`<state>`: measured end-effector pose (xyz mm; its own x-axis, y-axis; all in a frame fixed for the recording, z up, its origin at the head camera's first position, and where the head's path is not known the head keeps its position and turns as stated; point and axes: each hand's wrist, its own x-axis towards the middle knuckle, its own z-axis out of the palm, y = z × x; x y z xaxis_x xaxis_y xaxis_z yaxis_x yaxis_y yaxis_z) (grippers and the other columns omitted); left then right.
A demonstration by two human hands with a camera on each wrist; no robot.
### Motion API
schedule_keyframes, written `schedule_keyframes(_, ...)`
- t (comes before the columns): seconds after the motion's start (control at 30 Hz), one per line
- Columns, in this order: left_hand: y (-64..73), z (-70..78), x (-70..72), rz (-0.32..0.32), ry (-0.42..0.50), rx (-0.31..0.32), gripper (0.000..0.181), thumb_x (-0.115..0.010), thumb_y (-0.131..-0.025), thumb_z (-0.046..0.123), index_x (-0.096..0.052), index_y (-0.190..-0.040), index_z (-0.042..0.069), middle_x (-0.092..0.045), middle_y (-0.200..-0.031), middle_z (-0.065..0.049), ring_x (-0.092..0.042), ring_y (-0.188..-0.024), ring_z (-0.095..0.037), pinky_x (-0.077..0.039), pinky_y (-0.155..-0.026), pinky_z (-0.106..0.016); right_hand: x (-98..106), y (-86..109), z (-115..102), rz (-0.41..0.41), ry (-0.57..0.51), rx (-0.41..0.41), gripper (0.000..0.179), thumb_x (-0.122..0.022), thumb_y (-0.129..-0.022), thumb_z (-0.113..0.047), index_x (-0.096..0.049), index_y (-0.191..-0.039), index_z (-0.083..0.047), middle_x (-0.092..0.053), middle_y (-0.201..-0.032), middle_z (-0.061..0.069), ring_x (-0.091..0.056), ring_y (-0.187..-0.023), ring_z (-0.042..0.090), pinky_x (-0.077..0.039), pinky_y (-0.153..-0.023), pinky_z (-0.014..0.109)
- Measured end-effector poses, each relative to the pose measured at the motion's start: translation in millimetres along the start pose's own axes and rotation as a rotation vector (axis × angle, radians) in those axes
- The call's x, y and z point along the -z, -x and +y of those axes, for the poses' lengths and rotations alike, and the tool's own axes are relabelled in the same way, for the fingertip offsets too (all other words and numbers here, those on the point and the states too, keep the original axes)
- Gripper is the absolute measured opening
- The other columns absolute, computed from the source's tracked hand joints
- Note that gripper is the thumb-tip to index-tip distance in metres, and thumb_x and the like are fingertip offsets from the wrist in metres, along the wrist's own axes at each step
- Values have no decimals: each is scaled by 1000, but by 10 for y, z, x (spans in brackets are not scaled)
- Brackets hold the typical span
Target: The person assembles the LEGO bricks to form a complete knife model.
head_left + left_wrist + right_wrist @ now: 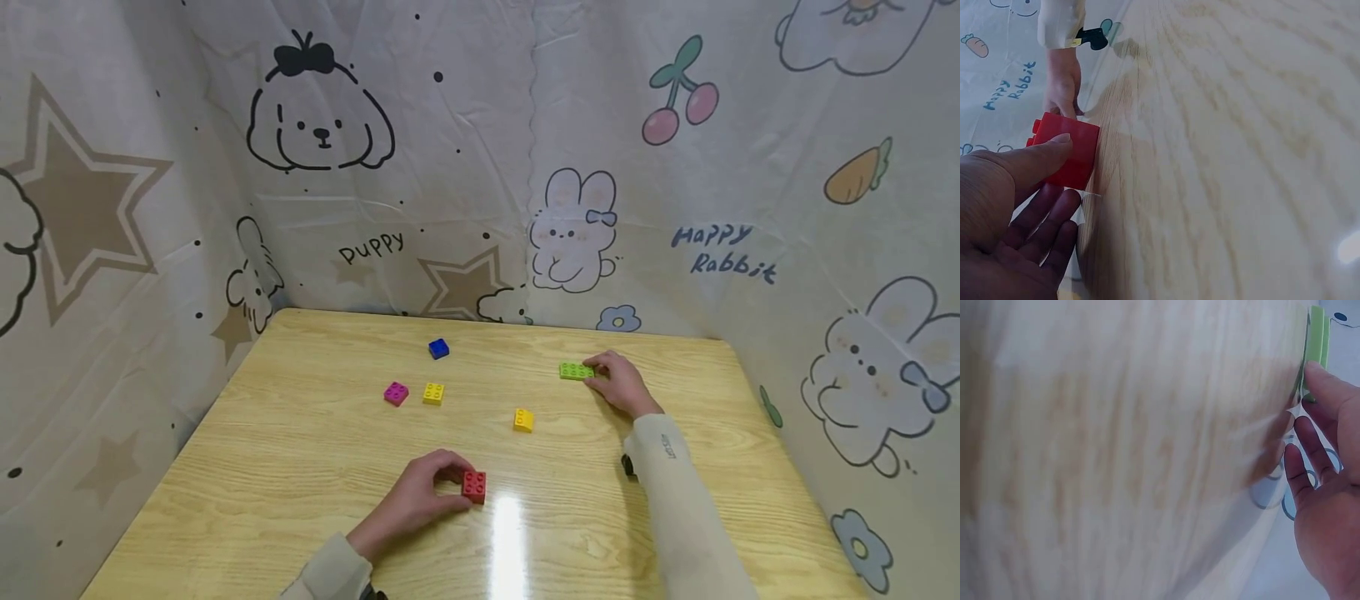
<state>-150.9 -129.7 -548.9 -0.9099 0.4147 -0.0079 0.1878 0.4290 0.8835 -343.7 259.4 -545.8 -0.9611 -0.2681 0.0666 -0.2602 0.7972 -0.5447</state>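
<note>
Near the front middle of the table, my left hand pinches a red toy building brick between thumb and fingers. In the left wrist view the thumb presses one side of the red brick, its studs facing left. Farther back on the right, my right hand grips the right end of a long light green brick, studs up. The right wrist view has the thumb against the green brick, other fingers loosely bent below it.
Between and beyond the hands lie a yellow-orange sloped brick, a yellow brick, a magenta brick and a blue brick. Printed curtains hang around the wooden table at the back and both sides.
</note>
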Motion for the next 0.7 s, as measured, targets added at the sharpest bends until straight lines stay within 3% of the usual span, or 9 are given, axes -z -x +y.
schedule_keyframes(0.37, -22, 33, -24, 12, -2, -16, 36, -87, -85, 20, -72, -117, 17, -72, -111, 4, -68, -105, -20, -56, -96, -33, 5, 71, -45, 2, -52, -13, 35, -72, -98, -12, -67, -132, -3, -62, -129, 18, -62, -116, 36, -52, -104, 54)
schedule_keyframes(0.7, -20, -26, -28, 27, 25, 1, 38, -87, -85, 23, -72, -119, 18, -73, -112, 5, -69, -105, -16, -56, -97, -30, 20, 142, -236, 23, -78, 36, 34, -72, -98, -13, -67, -130, -4, -64, -125, 15, -61, -116, 33, -54, -97, 51)
